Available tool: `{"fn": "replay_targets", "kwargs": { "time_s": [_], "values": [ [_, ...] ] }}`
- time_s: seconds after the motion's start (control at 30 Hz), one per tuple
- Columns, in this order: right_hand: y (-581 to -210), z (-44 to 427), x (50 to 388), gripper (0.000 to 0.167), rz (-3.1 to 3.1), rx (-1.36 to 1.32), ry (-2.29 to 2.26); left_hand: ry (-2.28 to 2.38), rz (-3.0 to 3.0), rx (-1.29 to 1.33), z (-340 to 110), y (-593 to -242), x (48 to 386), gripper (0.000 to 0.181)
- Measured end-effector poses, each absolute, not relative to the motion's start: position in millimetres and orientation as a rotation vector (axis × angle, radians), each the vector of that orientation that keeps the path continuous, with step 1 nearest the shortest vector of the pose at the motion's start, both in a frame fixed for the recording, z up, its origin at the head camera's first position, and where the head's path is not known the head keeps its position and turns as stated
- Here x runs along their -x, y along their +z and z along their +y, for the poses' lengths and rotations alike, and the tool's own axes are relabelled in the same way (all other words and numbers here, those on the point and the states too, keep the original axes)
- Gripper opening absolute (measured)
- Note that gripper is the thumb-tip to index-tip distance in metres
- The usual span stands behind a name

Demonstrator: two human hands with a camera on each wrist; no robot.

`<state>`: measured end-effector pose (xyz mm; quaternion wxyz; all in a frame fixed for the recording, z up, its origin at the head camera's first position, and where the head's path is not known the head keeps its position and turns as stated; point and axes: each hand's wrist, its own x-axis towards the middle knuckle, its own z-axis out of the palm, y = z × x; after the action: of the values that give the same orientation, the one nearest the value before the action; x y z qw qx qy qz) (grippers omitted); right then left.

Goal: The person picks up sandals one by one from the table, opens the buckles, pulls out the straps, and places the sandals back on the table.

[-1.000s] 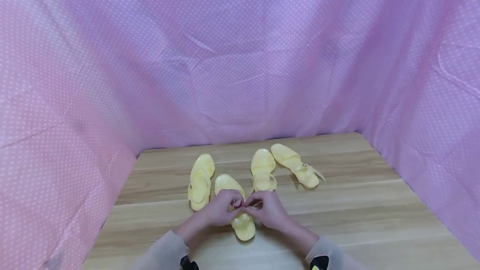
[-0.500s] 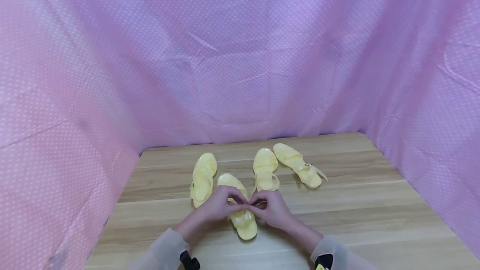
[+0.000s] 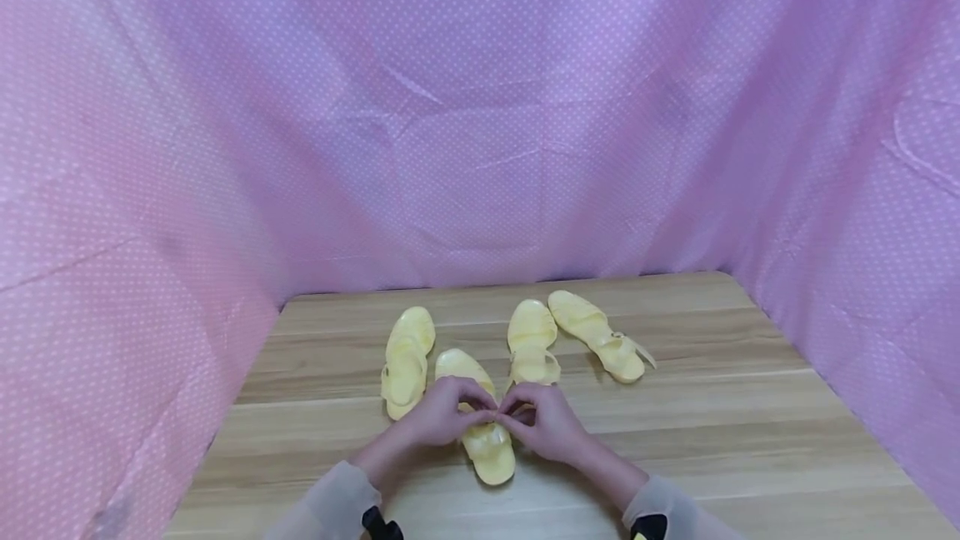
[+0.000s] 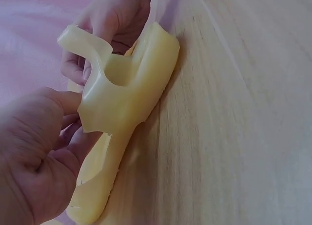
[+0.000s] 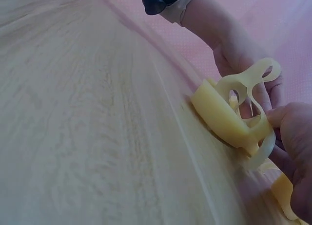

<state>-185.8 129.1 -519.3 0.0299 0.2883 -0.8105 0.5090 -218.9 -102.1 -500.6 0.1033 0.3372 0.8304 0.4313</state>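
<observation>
A pale yellow sandal (image 3: 492, 458) lies toe-away on the wooden table, under both hands. My left hand (image 3: 442, 415) pinches its strap from the left, while my right hand (image 3: 546, 421) pinches the strap from the right; their fingertips meet above the sandal. In the left wrist view, the strap (image 4: 100, 101) stands up from the sole beside the left fingers. Seen from the right wrist, a looped strap end (image 5: 265, 71) sticks up and the right thumb presses the band. The hands cover the sandal's middle, so the buckle itself is hidden.
Three more yellow sandals surround this one: one at the left (image 3: 407, 361), one just behind right (image 3: 531, 336) and one farther right, angled, with its strap end loose (image 3: 596, 336). The wooden table (image 3: 712, 415) ends at a pink dotted cloth (image 3: 480, 148).
Both hands stay at the sandal's strap, and their fingers have shifted slightly. The sandals keep their places on the table; the head view has moved a little.
</observation>
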Motion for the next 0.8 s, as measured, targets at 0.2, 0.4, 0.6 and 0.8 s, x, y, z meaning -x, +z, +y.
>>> {"fn": "replay_targets", "kwargs": {
  "time_s": [0.2,0.4,0.6,0.8],
  "values": [
    [-518.9,128.7,182.8,0.007,-2.495,-0.880,1.651,1.335,2.398,-0.858,-103.2,-503.8,217.4,0.008],
    [-518.2,127.0,182.9,0.007,-2.477,-0.818,1.730,1.340,2.388,-0.846,-100.7,-501.2,220.1,0.013],
    [-515.5,126.3,182.1,0.004,-2.492,-0.765,1.796,1.395,2.349,-0.839,-102.0,-505.7,219.7,0.008],
    [-516.6,126.7,182.7,0.005,-2.485,-0.752,1.816,1.365,2.370,-0.869,-101.5,-499.9,218.1,0.012]
  ]
}}
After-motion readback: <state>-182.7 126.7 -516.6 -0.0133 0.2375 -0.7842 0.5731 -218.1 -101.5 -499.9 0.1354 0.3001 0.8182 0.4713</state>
